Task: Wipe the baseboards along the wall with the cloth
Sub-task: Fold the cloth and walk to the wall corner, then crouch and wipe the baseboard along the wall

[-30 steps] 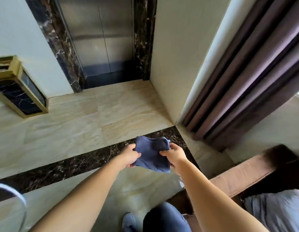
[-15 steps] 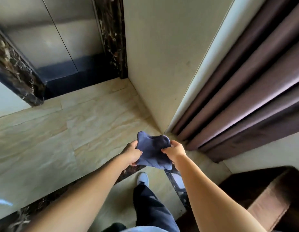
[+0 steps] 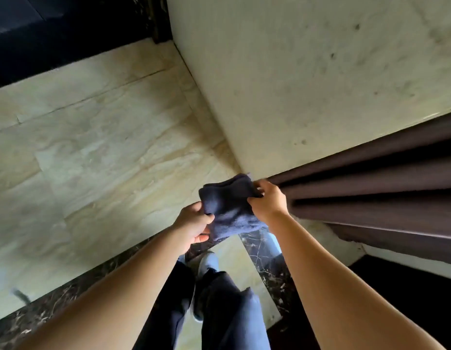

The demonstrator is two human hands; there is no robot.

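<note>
A dark blue cloth hangs folded between both my hands, in front of the wall's outer corner. My left hand pinches its lower left edge. My right hand grips its upper right side. The cream wall runs from that corner back toward the dark doorway, and its foot meets the floor along a line. No separate baseboard strip can be made out there.
A brown curtain hangs right of the corner. The beige marble floor spreads to the left, crossed by a dark marble band. My legs and a shoe are below the hands. A dark doorway lies at the top left.
I have stepped closer to the wall corner and the view has tilted further down. Both hands keep hold of the cloth, which now sits right in front of the corner.
</note>
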